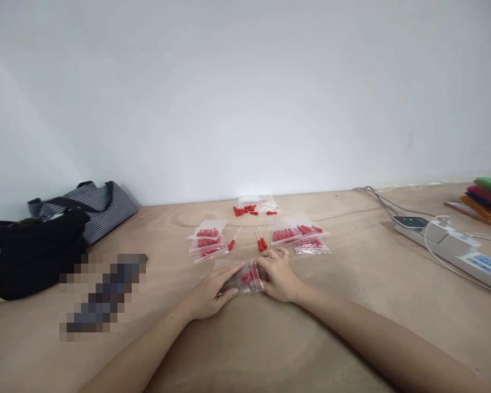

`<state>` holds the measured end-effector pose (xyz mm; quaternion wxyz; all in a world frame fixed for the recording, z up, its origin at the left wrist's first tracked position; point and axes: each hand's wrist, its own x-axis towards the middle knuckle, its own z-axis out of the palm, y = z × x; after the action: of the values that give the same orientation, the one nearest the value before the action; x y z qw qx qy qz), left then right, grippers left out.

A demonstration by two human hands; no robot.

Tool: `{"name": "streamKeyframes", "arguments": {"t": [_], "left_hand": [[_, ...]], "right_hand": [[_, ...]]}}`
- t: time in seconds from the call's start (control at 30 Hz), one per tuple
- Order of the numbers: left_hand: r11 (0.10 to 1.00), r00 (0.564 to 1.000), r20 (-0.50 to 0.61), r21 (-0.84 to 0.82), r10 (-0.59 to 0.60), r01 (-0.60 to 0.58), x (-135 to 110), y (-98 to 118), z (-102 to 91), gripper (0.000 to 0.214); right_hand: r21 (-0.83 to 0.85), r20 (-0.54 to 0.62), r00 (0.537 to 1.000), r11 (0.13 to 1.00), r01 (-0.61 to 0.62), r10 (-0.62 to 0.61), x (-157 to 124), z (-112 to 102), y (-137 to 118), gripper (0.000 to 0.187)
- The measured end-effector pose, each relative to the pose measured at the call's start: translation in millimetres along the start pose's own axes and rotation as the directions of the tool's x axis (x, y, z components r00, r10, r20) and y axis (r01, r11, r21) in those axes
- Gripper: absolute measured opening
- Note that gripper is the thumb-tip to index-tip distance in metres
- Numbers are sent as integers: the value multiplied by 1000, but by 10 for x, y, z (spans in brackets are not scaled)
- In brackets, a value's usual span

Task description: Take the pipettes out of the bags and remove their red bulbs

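Observation:
A clear zip bag [252, 284] with red-bulbed droppers inside lies between my hands, low over the table. My left hand [213, 289] holds its left end, thumb below and fingers along the top edge. At the other end, by the zip strip, my right hand [279, 277] grips the bag with its fingers curled; some fingertips are hidden. Just beyond are loose droppers with red bulbs and thin clear stems: one dropper [231, 244] to the left and a pair of droppers [262, 244] nearer the right hand. Filled zip bags [208, 240] are stacked at left, and more filled bags [300, 236] overlap at right.
Toward the wall lie a pile of red-bulbed droppers [244, 209] and a clear bag [256, 201]. A black bag [33, 256] and a striped bag [106, 210] stand left, near a blurred-out dark object [106, 295]. At right are a power strip [466, 254], cables and coloured sheets [485, 202].

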<state>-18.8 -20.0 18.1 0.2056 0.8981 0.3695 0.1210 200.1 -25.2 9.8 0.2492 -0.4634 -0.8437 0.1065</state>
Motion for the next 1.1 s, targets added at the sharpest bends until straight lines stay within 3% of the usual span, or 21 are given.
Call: {"name": "streamKeyframes", "arguments": {"t": [0.23, 0.37, 0.57, 0.67, 0.77, 0.87, 0.97, 1.1], "left_hand": [[1000, 1000, 24, 1, -10, 10, -11, 6, -45, 50], [999, 999, 39, 34, -6, 5, -8, 29, -77, 51], [989, 996, 14, 123, 84, -85, -1, -10, -69, 51], [965, 988, -89, 244, 127, -102, 4, 11, -63, 44], [939, 974, -202, 343, 98, -23, 4, 122, -42, 37], [931, 981, -191, 350, -34, 100, -18, 293, 20, 43], [928, 983, -73, 326, -169, 183, -50, 445, 87, 54], [935, 969, 88, 298, -229, 194, -77, 513, 98, 58]], "right_hand": [[118, -50, 997, 991, 57, -51, -67, -109, 49, 10], [364, -28, 999, 930, 42, -34, -142, -266, 312, 17], [663, -15, 985, 739, -119, 172, -224, -588, 813, 24], [737, -123, 942, 664, -124, 313, -172, -650, 907, 28], [618, -347, 855, 780, -100, 385, -27, -578, 866, 26], [275, -543, 816, 960, -54, 201, 164, -411, 765, 17], [-83, -575, 818, 995, -60, 1, 330, -218, 689, 20], [-395, -446, 891, 911, -115, -81, 433, -21, 644, 24]]}}
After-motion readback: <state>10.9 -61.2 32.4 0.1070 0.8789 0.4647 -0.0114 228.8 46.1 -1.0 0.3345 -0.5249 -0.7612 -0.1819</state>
